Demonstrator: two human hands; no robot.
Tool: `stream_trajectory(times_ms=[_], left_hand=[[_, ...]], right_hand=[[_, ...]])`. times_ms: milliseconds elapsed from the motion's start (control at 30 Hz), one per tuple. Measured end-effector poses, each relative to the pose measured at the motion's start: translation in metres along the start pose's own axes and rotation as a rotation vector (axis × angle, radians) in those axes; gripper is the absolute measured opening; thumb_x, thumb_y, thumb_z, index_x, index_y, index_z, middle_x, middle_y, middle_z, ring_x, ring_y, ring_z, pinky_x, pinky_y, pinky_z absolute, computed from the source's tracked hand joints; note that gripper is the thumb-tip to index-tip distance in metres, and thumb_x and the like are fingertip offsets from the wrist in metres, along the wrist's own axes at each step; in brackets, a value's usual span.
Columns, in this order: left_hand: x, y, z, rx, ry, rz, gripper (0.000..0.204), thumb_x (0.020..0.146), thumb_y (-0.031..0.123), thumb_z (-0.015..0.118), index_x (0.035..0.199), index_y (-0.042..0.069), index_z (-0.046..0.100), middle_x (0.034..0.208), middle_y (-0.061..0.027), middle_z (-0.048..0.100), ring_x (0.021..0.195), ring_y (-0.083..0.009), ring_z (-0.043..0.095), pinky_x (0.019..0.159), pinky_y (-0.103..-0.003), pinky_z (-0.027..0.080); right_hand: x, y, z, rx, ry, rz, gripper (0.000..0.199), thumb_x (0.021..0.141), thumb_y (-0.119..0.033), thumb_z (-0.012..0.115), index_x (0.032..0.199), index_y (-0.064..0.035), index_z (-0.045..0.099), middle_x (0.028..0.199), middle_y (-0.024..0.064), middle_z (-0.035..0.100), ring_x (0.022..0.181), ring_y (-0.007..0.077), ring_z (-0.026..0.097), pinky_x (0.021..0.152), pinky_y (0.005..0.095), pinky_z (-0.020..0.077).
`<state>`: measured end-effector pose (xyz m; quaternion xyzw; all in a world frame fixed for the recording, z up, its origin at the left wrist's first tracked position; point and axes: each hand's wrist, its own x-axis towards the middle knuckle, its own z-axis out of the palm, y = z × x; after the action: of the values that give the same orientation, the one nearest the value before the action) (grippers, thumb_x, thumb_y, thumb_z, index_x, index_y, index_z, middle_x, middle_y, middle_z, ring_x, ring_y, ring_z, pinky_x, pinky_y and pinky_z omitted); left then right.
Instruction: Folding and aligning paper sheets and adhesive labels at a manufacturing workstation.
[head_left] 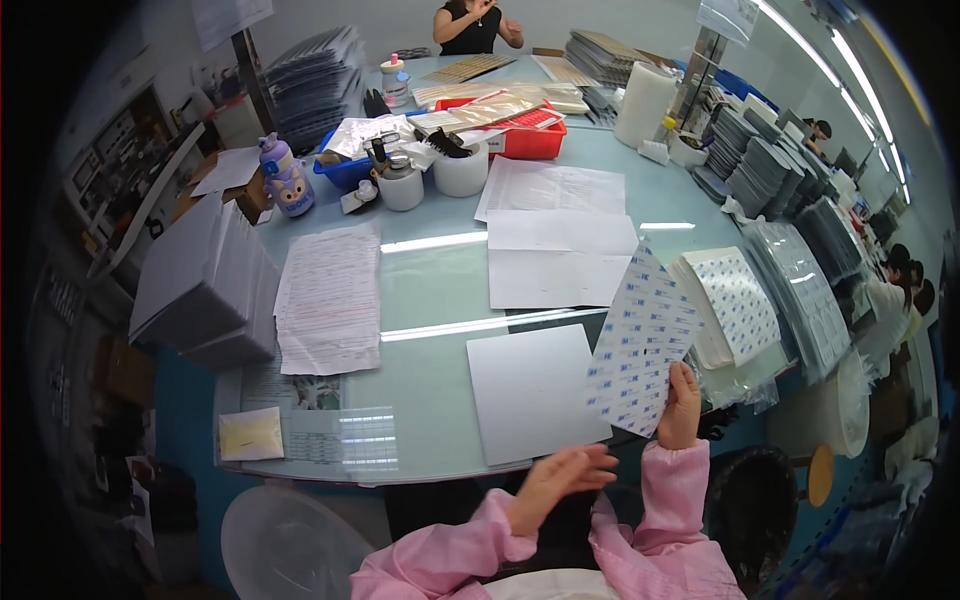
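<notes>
Pinched at its lower right edge, a white sheet with a repeated blue print [648,330] is held up and tilted by my right hand [680,408]. My left hand [563,484] hangs near the table's front edge, fingers stretched out and nothing in it. Just beyond that hand a plain white sheet [530,390] lies flat on the glass-topped table. To the right of the held sheet is a stack of similar blue-printed sheets [735,300]. Farther back, white papers [555,260] overlap each other.
A written paper [330,300] and a tall stack of white sheets [205,285] occupy the left, with a small yellowish packet [252,435] in front. Behind stand white pots [462,170], a purple bottle [286,178] and a red bin [530,140]. Another person sits across the table.
</notes>
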<state>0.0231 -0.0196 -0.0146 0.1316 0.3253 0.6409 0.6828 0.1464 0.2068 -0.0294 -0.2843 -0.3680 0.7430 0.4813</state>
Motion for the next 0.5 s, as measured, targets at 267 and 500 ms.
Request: stream_trajectory(times_ms=[267, 500], left_hand=[[-0.008, 0.059, -0.002, 0.590, 0.330, 0.632, 0.054, 0.079, -0.001, 0.077, 0.124, 0.003, 0.049, 0.113, -0.0083, 0.060, 0.106, -0.0158, 0.058, 0.093, -0.031, 0.046], [-0.007, 0.043, 0.022, 0.985, 0.556, 0.934, 0.032, 0.079, 0.000, 0.078, 0.104, 0.004, 0.058, 0.093, -0.0067, 0.066, 0.083, -0.0179, 0.065, 0.076, -0.029, 0.051]], right_hand=[[-0.034, -0.012, -0.010, -0.311, -0.093, -0.245, 0.012, 0.100, -0.011, 0.059, 0.104, -0.0018, 0.066, 0.091, -0.0018, 0.067, 0.074, 0.0029, 0.055, 0.067, 0.0169, 0.0402], [-0.042, -0.011, -0.005, -0.477, -0.087, -0.389, 0.020, 0.101, -0.014, 0.060, 0.115, -0.0020, 0.067, 0.096, -0.0009, 0.066, 0.074, 0.0040, 0.052, 0.067, 0.0182, 0.0386]])
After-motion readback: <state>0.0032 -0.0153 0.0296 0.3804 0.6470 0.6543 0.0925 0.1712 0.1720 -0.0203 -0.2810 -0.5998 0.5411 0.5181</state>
